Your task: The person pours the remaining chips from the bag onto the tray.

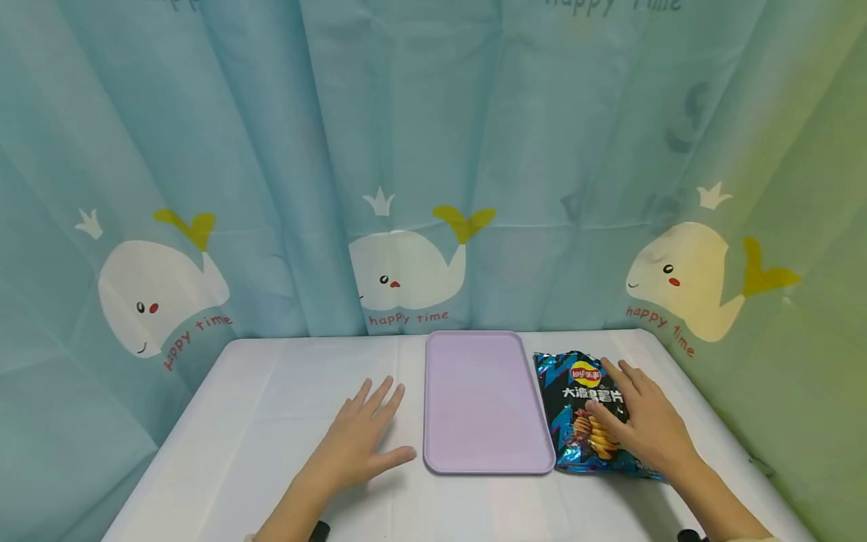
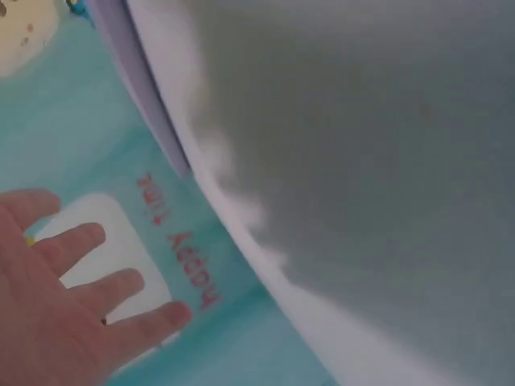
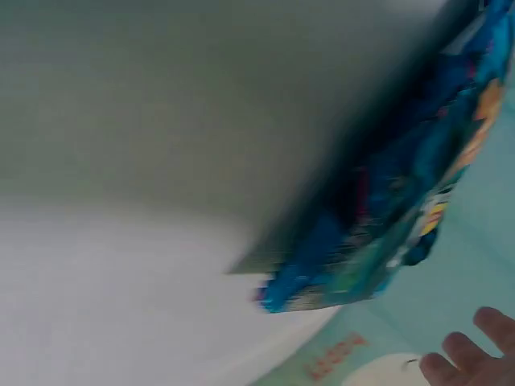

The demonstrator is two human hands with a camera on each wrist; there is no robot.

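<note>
A lilac tray (image 1: 482, 406) lies flat on the white table, its rim (image 2: 153, 104) partly in the left wrist view. To the tray's left is my left hand (image 1: 362, 436), holding nothing, with its fingers spread and thumb pointing at the tray. Right of the tray lies a blue and black bag of potato chips (image 1: 576, 403), its printed front facing up. My right hand (image 1: 646, 414) is over the bag's right side with fingers extended and hides part of it. In the right wrist view the fingers (image 3: 467, 354) show apart from the chip bag (image 3: 378, 217).
The white table (image 1: 264, 421) extends to the left of the tray and in front of it. Behind the table hangs a blue-green curtain (image 1: 406, 150) printed with white whales, which continues down the right side.
</note>
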